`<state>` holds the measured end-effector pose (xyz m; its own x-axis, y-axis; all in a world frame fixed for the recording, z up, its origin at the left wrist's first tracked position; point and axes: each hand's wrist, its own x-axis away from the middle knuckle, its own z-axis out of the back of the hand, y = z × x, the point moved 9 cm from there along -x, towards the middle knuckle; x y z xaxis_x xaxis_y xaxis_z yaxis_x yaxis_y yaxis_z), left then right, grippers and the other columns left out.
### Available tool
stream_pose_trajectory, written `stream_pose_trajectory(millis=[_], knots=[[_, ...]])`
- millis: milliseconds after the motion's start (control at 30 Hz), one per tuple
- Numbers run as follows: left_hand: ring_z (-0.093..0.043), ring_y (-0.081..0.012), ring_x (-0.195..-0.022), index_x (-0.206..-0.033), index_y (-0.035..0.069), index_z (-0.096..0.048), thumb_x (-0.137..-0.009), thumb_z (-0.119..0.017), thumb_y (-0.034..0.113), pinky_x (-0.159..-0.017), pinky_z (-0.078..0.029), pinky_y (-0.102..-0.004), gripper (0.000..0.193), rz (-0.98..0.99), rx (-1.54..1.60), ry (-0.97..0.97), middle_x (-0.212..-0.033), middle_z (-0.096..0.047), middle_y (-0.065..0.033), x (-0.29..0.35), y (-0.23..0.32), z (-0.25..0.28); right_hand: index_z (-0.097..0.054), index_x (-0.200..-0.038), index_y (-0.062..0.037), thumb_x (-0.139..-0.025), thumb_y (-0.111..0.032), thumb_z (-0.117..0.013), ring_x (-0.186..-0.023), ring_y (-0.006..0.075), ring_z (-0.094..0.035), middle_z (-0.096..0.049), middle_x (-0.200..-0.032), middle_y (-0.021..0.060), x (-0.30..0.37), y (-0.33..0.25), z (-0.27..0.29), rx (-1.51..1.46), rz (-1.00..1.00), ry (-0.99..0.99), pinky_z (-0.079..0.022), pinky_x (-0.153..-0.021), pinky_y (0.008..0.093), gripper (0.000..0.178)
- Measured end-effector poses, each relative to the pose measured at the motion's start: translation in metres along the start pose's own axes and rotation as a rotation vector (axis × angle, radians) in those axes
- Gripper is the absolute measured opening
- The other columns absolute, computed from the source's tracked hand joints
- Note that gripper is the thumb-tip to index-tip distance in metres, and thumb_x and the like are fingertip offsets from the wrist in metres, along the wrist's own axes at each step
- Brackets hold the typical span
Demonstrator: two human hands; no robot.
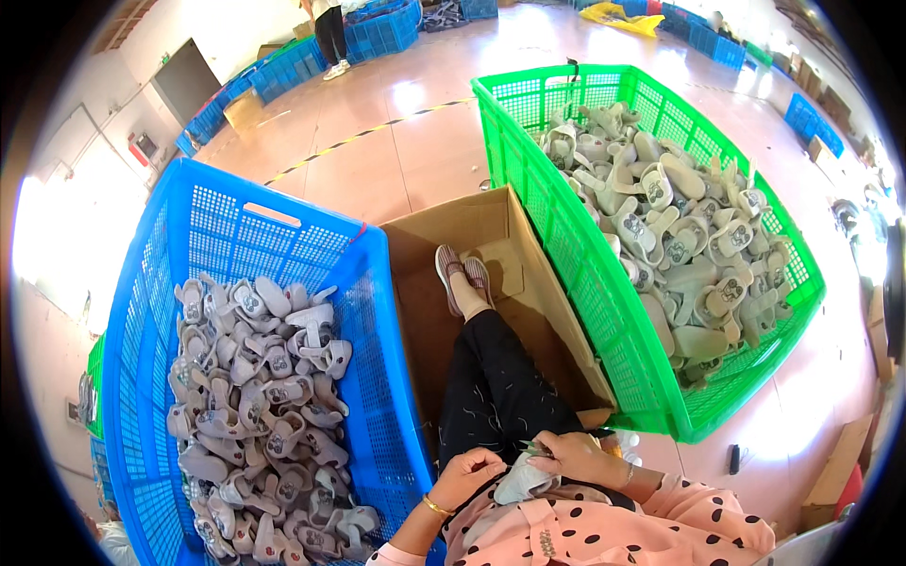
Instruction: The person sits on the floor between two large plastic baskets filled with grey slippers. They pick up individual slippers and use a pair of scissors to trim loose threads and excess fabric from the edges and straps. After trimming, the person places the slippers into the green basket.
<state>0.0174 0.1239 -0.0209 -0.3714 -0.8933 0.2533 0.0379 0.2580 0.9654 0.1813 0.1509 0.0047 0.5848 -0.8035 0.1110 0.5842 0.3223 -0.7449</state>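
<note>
A pale grey shoe [525, 482] lies over my lap, between my two hands. My right hand [583, 459] is closed on it, thumb and fingers pressed together at its upper end. A small greyish tip [538, 448] sticks out by those fingers, too small to name. Just left of the shoe, my left hand [465, 479] is curled with its fingertips pinched; what they hold, if anything, is hidden. Many similar grey shoes [255, 406] fill the blue crate [401, 415] at my left. More grey shoes [679, 226] are heaped in the green crate [604, 302] at my right.
An open cardboard box [552, 311] stands between the crates, with my crossed feet [462, 278] in it. Further off are blue crates [382, 36], a standing person [330, 38], a yellow sheet [623, 17] and a striped floor line [377, 127]. A small black object [734, 459] lies right.
</note>
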Motion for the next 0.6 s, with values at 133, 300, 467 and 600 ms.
stream_pose_trajectory(millis=[133,300,467,600], knots=[[-0.052,-0.0063,-0.072,-0.099,0.005,-0.060,-0.099,-0.056,0.009,-0.067,-0.046,-0.0230,0.005,0.126,0.529,0.081,-0.098,-0.064,-0.0046,0.001,-0.003,-0.016,-0.055,-0.100,-0.0044,-0.092,-0.048,-0.059,-0.065,0.0363,-0.065,-0.064,-0.070,0.0172,0.000,0.003,0.001,0.008,-0.011,0.006,-0.051,-0.058,0.0446,0.045],[-0.053,-0.0109,-0.061,-0.107,0.006,-0.054,-0.100,-0.055,0.021,-0.058,-0.047,-0.0279,0.017,0.162,0.083,0.139,-0.089,-0.065,-0.0084,0.000,-0.001,-0.015,-0.056,-0.100,-0.0049,-0.092,-0.047,-0.059,-0.063,0.0355,-0.065,-0.064,-0.068,0.0161,-0.001,0.007,-0.002,0.026,-0.021,0.001,-0.051,-0.057,0.0445,0.043],[-0.054,-0.0313,-0.065,-0.077,-0.001,-0.063,-0.091,-0.064,0.023,-0.061,-0.046,-0.0369,0.027,-0.190,-0.748,0.030,-0.071,-0.057,-0.0161,0.006,0.029,-0.022,-0.055,-0.098,-0.0058,-0.092,-0.046,-0.059,-0.062,0.0356,-0.065,-0.063,-0.066,0.0153,-0.002,0.006,-0.004,0.035,-0.021,0.009,-0.050,-0.056,0.0448,0.041],[-0.045,-0.0128,-0.060,-0.073,0.003,-0.056,-0.094,-0.061,0.022,-0.054,-0.040,-0.0300,0.030,-0.045,-0.302,0.055,-0.067,-0.051,-0.0031,-0.006,0.004,-0.015,-0.054,-0.097,-0.0068,-0.092,-0.046,-0.059,-0.063,0.0364,-0.065,-0.063,-0.068,0.0155,-0.003,-0.001,0.001,0.012,-0.004,0.030,-0.050,-0.056,0.0455,0.040]])
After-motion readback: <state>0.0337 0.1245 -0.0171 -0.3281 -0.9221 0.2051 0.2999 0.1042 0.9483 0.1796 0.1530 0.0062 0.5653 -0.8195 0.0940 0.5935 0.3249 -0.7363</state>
